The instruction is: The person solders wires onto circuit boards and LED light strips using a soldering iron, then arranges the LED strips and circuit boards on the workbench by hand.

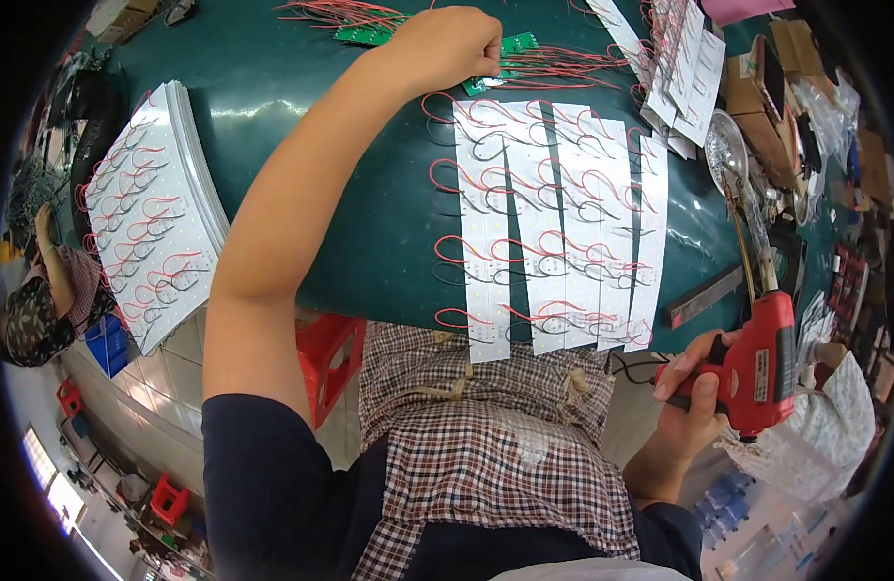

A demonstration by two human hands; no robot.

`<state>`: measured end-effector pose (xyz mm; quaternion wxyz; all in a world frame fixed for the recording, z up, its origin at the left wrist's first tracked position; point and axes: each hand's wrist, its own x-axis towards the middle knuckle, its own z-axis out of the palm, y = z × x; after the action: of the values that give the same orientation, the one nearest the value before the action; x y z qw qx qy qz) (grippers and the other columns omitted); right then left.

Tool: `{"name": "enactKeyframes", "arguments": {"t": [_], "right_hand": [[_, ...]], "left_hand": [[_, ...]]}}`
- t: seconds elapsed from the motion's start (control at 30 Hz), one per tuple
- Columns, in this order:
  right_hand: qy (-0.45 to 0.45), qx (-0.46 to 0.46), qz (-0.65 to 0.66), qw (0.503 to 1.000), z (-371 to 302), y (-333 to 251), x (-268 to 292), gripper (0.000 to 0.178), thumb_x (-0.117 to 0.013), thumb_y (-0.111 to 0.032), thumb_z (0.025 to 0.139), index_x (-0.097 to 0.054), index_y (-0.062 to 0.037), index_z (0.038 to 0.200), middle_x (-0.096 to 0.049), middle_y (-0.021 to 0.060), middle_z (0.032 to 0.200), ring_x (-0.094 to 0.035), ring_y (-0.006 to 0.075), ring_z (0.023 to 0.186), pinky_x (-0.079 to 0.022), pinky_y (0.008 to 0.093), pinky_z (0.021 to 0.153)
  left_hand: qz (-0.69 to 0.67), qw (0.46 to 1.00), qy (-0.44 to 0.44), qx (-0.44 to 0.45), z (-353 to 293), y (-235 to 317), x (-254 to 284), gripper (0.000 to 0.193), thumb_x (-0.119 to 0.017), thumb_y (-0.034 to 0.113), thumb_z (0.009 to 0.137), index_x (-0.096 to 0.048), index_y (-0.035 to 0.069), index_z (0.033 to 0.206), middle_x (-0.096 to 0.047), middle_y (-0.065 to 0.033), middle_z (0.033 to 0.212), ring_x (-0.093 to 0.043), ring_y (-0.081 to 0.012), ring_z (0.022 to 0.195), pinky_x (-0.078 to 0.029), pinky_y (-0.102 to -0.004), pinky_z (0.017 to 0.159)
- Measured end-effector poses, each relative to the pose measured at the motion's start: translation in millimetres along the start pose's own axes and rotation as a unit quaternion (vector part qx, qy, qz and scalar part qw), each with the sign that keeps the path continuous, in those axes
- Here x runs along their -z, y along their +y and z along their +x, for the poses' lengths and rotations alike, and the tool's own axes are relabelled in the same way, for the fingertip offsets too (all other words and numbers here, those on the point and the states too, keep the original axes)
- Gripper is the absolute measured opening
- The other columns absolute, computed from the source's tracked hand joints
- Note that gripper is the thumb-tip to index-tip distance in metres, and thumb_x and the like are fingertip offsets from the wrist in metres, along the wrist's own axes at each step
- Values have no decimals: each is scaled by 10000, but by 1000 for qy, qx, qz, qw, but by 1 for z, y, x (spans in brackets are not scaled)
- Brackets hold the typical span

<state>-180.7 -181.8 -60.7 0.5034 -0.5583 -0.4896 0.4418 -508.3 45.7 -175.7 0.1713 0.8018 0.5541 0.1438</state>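
Note:
My left hand (449, 46) reaches across to the far side of the table, its fingers closed at a green circuit board (518, 45) with long red wires. The hand hides part of that board, and another green circuit board (362, 36) shows on its left. My right hand (694, 392) is wrapped round the grip of a red soldering gun (760, 373) at the near right, its long metal front end pointing away from me. Between the hands lie several white LED strip boards (486, 213) side by side, with red and black wire loops along them.
A thick stack of white LED boards (152, 218) stands at the table's left edge. More white strips (681, 73) lie in a pile at the far right. A dark metal bar (705, 297), cardboard boxes (760, 111) and a red stool (333, 363) are nearby. Another person (50, 300) sits at the left.

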Motion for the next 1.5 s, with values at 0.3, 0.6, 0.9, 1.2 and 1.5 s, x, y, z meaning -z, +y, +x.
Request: {"name": "enactKeyframes", "arguments": {"t": [0.3,0.6,0.9,1.2,1.5], "right_hand": [[-7,-17,-2,1000,1,-2,-13,609,-776,-320,858,-461,-28,1291,-573,109,788,-543,138,512,-441,239,428],[-18,-16,0,1000,0,-2,-16,599,-768,-321,871,-458,-26,1290,-575,113,787,-533,138,492,-441,233,430],[-8,-17,1,1000,-1,-2,-16,603,-777,-303,867,-450,-16,1285,-575,111,789,-539,137,497,-454,237,435],[-30,-29,17,999,-1,-1,-18,605,-782,-290,861,-455,-16,1290,-573,104,804,-536,129,507,-455,239,436],[-55,-30,-16,998,-1,-4,-28,551,-700,-298,932,-385,0,1272,-544,102,813,-542,135,528,-441,245,461]], "left_hand": [[10,998,-2,-54,-1,-5,-7,185,-587,194,860,-643,18,862,-662,-211,892,-658,-388,881,-520,-461,761],[-75,993,16,-86,3,-3,0,133,-579,139,856,-621,26,913,-668,-192,914,-659,-382,876,-521,-443,755],[-52,993,92,-51,-5,-4,-2,165,-581,163,873,-612,13,936,-657,-204,901,-643,-396,868,-517,-459,776],[-466,878,54,96,5,-1,6,144,-585,62,931,-571,22,1069,-667,-69,868,-658,-144,768,-530,-266,664],[-505,856,84,72,-10,8,12,142,-643,149,971,-627,9,970,-682,-55,861,-652,-114,772,-537,-258,684]]}}
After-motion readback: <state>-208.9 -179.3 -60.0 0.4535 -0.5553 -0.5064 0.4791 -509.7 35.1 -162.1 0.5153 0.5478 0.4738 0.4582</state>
